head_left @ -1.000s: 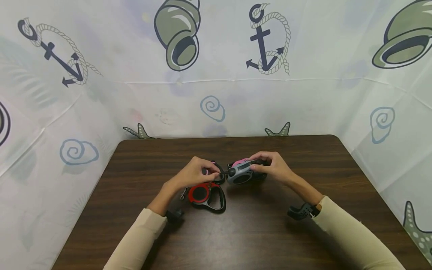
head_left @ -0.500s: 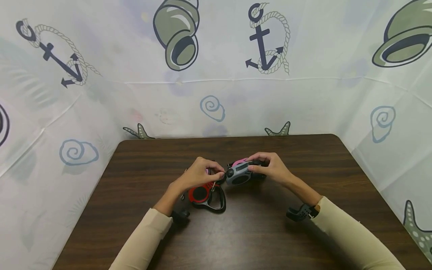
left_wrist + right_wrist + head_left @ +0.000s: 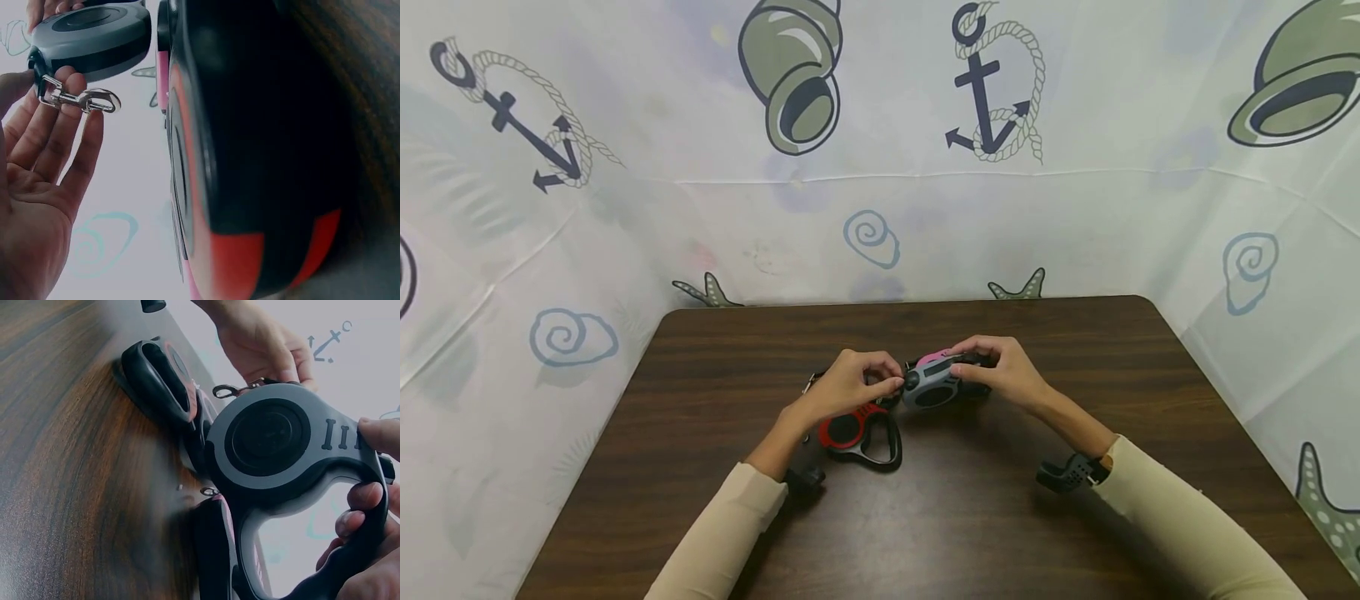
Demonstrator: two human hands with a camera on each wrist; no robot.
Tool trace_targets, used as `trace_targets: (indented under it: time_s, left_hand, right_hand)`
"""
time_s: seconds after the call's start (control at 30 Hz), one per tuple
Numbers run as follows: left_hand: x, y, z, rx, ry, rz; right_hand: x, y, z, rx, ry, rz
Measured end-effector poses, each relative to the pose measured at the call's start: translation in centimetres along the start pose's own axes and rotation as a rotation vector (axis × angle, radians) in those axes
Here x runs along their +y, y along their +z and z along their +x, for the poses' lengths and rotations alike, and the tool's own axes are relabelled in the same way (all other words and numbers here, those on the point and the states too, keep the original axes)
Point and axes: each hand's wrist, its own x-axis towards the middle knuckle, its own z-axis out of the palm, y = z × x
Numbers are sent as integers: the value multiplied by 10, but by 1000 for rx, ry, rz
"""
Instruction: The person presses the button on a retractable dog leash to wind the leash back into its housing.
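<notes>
My right hand (image 3: 1003, 367) grips a grey and black retractable dog leash (image 3: 928, 390) by its handle, fingers curled through the handle opening in the right wrist view. My left hand (image 3: 853, 382) pinches the short black strap (image 3: 39, 67) at the front of the grey leash, thumb against fingers. From that strap a silver snap hook (image 3: 84, 99) extends across the left fingers. Just below the left hand, a red and black retractable leash (image 3: 842, 430) lies on the table. A pink leash (image 3: 934, 358) shows behind the grey one, partly hidden.
The brown wooden table (image 3: 970, 517) has a fabric backdrop (image 3: 917, 233) with sea prints behind it. Part of another leash, with a metal hook (image 3: 811, 382), peeks out behind the left hand. Dark straps with camera mounts (image 3: 1067, 472) sit on the wrists.
My left hand has moved slightly right, up to the front of the grey leash. The snap hook, seen hanging over the red leash half a second ago, has lifted away. The right hand stays nearly still.
</notes>
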Motion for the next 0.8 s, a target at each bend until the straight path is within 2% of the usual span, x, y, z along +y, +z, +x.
trace_targets:
  time_s: [0.3, 0.57, 0.67, 0.8]
  left_hand:
    - [3, 3, 0, 34, 17, -35]
    - [11, 9, 2, 119, 56, -69]
    - [14, 14, 4, 120, 56, -92]
    - [17, 20, 4, 107, 48, -67]
  right_hand:
    - [-3, -2, 0, 25, 10, -5]
    - [-5, -6, -3, 16, 62, 63]
    - [-4, -9, -4, -4, 84, 93]
    - [-4, -12, -7, -22, 129, 129]
